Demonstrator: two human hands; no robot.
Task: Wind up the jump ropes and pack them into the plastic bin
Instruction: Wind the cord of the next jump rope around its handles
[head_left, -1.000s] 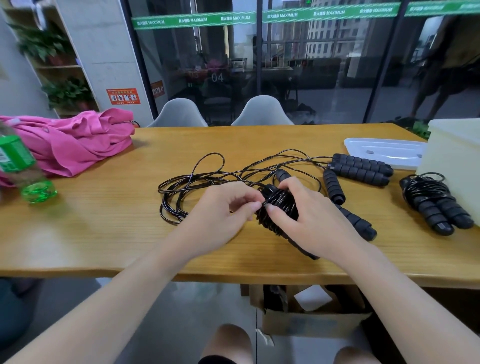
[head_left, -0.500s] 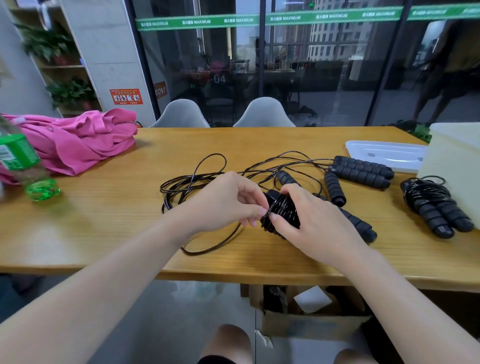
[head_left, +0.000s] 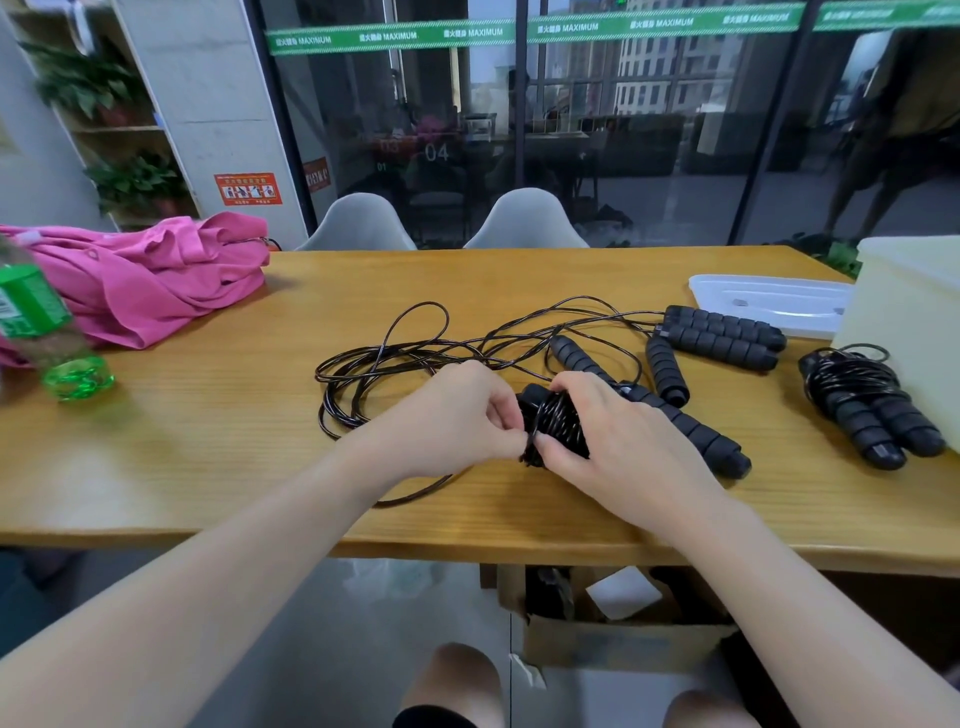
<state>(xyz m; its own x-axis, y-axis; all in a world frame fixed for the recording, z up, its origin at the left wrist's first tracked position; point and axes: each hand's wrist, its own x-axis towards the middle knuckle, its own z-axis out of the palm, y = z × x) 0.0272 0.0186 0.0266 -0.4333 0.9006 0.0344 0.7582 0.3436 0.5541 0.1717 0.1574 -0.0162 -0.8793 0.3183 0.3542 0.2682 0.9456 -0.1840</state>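
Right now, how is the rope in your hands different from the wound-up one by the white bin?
The rope in hand is half wound, a loose tail trailing left; the finished bundle is fully coiled. Both hands grip the first; the second lies untouched on the table. Both are black with ribbed foam handles.

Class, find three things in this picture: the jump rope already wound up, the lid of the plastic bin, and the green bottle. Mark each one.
Wound jump rope (head_left: 852, 387): head view, on the coiled cord above its handles.
Bin lid (head_left: 769, 301): head view, on its flat top.
Green bottle (head_left: 31, 312): head view, on the label.
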